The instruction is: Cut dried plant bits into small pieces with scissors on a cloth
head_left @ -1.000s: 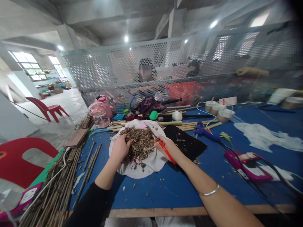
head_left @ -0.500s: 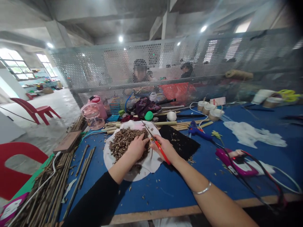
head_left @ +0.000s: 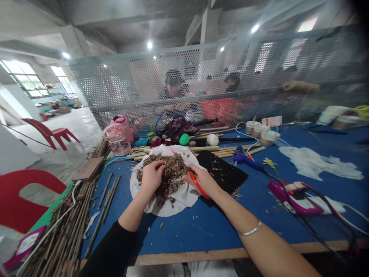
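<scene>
A heap of small brown dried plant pieces (head_left: 175, 173) lies on a round white cloth (head_left: 187, 202) in the middle of the blue table. Over the heap's left side is my left hand (head_left: 152, 177), fingers curled in toward the thumb. Whatever is between those fingertips, if anything, is too small to make out. At the heap's right edge my right hand (head_left: 205, 181) is wrapped round red-handled scissors (head_left: 198, 185). Their blades point away and to the left over the pieces. A black sheet (head_left: 221, 171) with a few scraps on it lies right of the cloth.
Long thin sticks (head_left: 66, 219) are bundled along the left edge, with loose ones beside them. Behind the cloth are a green ball (head_left: 184, 139), a white ball (head_left: 212, 139) and pale rods. To the right are a blue glue gun (head_left: 248, 159) and a purple power strip (head_left: 296, 198) with cables.
My left hand has shifted left and drawn back from the middle of the heap, and its fingers have curled in. The right hand keeps its hold on the scissors. The view has shifted slightly.
</scene>
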### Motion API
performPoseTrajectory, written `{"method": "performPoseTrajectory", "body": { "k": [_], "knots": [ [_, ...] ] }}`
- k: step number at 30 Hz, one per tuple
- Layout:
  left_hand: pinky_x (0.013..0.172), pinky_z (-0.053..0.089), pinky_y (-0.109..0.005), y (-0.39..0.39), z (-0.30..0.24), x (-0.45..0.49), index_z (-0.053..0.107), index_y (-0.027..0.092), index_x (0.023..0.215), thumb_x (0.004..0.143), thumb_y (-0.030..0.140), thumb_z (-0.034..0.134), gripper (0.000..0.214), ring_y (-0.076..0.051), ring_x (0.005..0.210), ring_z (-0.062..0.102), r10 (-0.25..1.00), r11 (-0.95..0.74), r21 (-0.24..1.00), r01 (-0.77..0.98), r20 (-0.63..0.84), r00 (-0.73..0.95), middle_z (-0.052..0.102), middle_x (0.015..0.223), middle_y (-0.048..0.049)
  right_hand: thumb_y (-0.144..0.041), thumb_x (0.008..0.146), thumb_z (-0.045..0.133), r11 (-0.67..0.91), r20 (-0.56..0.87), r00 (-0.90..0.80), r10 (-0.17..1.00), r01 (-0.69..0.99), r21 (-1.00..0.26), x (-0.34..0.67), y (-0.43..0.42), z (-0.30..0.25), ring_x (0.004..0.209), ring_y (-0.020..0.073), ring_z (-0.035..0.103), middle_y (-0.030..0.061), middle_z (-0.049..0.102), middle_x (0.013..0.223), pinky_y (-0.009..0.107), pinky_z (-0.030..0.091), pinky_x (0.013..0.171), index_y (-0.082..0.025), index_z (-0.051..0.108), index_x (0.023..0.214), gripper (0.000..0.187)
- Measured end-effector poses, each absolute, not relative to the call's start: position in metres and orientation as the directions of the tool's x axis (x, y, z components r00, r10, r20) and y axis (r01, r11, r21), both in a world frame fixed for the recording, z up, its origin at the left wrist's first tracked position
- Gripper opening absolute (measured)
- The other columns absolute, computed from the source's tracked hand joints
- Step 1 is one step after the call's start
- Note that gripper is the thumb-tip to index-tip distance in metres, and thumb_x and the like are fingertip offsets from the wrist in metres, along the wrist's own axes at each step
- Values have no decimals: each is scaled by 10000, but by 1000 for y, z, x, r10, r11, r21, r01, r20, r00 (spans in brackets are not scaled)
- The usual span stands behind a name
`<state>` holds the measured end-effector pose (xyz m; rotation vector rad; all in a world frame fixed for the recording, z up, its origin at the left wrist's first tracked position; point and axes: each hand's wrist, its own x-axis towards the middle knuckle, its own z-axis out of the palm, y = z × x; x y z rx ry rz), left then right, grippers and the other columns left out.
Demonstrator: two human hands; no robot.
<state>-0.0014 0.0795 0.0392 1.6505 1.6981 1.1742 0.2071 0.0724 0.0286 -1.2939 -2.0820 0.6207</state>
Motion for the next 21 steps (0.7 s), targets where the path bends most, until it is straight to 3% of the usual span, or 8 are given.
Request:
{"method": "performPoseTrajectory", "body": {
  "k": [3, 5, 8, 11, 14, 16, 18, 21],
  "knots": [
    [636, 516, -252, 77, 37, -14, 639, 118, 983, 811, 226, 554, 221, -120, 615, 615, 965, 107, 981, 164, -62, -254, 676, 801, -52, -539, 787, 551, 347, 141, -328, 934, 738, -579, 202, 70, 26, 796, 223, 639, 76, 688, 869, 276, 444, 677, -197, 552, 1133, 487],
    [573, 502, -225, 74, 35, -19, 591, 108, 1079, 823, 224, 536, 287, -112, 592, 619, 960, 142, 987, 79, -118, -254, 668, 808, -56, -527, 758, 585, 293, 81, -293, 953, 813, -503, 195, 66, 25, 843, 249, 642, 105, 684, 943, 290, 447, 679, -187, 515, 1177, 544],
    [496, 472, -219, 67, 33, -24, 501, 153, 1230, 833, 289, 529, 421, -113, 532, 616, 964, 78, 961, 267, -4, -266, 678, 883, -64, -449, 766, 583, 284, 26, -292, 956, 903, -322, 183, 54, 28, 903, 296, 633, 167, 662, 999, 330, 450, 707, -135, 540, 1136, 488],
    [634, 514, -276, 61, 32, -26, 560, 158, 1178, 827, 314, 539, 384, -139, 620, 641, 944, -41, 828, 559, 215, -249, 687, 975, -80, -391, 740, 603, 366, 5, -370, 929, 916, -166, 183, 45, 40, 949, 335, 612, 190, 647, 1026, 368, 448, 732, -138, 597, 1080, 425],
    [856, 483, -346, 58, 32, -26, 623, 144, 1086, 822, 288, 546, 311, -207, 895, 639, 908, -109, 694, 712, 361, -213, 680, 1050, -99, -429, 739, 603, 388, 14, -398, 917, 885, -257, 209, 53, 54, 933, 284, 620, 133, 659, 1046, 318, 449, 712, -207, 604, 1115, 436],
    [904, 460, -362, 58, 32, -25, 626, 142, 1085, 825, 286, 539, 309, -220, 970, 616, 896, -122, 664, 737, 394, -207, 673, 1073, -105, -430, 836, 479, 214, 28, -215, 976, 930, -298, 240, 70, 59, 813, 233, 643, 110, 691, 908, 286, 441, 657, -201, 644, 1019, 337],
    [895, 463, -356, 59, 32, -23, 624, 138, 1088, 830, 286, 529, 313, -214, 957, 615, 895, -136, 662, 737, 402, -196, 668, 1074, -108, -383, 861, 431, -64, 102, 83, 991, 982, -178, 277, 91, 60, 818, 259, 643, 142, 688, 854, 311, 443, 668, -159, 663, 905, 326],
    [836, 485, -318, 58, 31, -21, 622, 148, 1087, 830, 278, 522, 305, -176, 845, 625, 908, -178, 673, 718, 394, -145, 663, 1068, -95, -267, 820, 491, -345, 113, 358, 927, 931, -115, 329, 118, 54, 911, 300, 638, 220, 647, 1026, 340, 464, 699, -101, 610, 1077, 328]
  ]
}}
